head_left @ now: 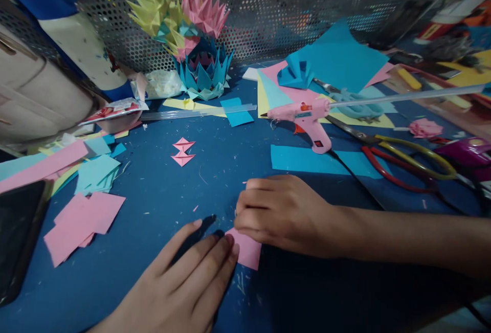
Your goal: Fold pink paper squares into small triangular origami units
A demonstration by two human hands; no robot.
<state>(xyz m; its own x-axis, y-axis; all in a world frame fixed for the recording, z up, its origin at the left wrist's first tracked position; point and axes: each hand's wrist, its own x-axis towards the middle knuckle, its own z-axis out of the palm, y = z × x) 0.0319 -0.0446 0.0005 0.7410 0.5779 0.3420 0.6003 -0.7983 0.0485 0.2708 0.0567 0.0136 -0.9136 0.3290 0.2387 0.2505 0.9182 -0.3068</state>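
Note:
A small pink paper square [250,252] lies on the blue tabletop between my hands. My left hand [180,276] has its fingers stretched out flat, with the fingertips pressing on the paper's left edge. My right hand [282,215] is curled over the paper's upper part, its fingers bunched together at the top edge; the fingertips and the paper under them are hidden. Farther back sit two small folded pink paper pieces [183,157], points touching. On the left lies a loose stack of pink paper squares [84,225], with light-blue paper squares [97,174] above it.
A pink hot glue gun [307,115] with a long glue stick rests beyond my right hand, near red-and-yellow-handled scissors [406,164] and a blue paper strip [345,161]. Folded paper flowers [205,69] stand against a perforated metal panel [268,10]. A dark phone [21,236] lies at left.

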